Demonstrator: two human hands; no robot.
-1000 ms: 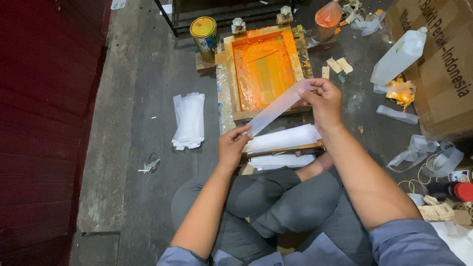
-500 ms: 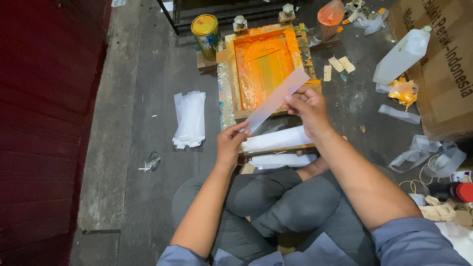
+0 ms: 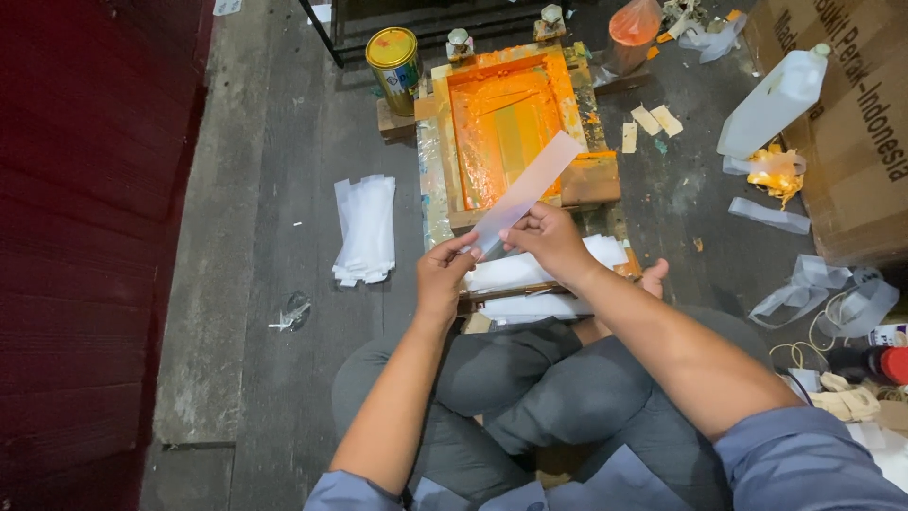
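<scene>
**Clear strip held over printing frame**

Orange-inked screen frame [image 3: 511,132] flat on floor, near edge facing knees. Above that edge, translucent strip [image 3: 526,192] pinched by left hand [image 3: 445,274] and right hand [image 3: 549,237], perhaps for aligning.

head camera looks steeply down, close over the lap.

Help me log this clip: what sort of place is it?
Likely a small screen-printing workshop on a concrete floor: an orange-inked printing frame, a paint can and a stack of clear plastic strips.
</scene>
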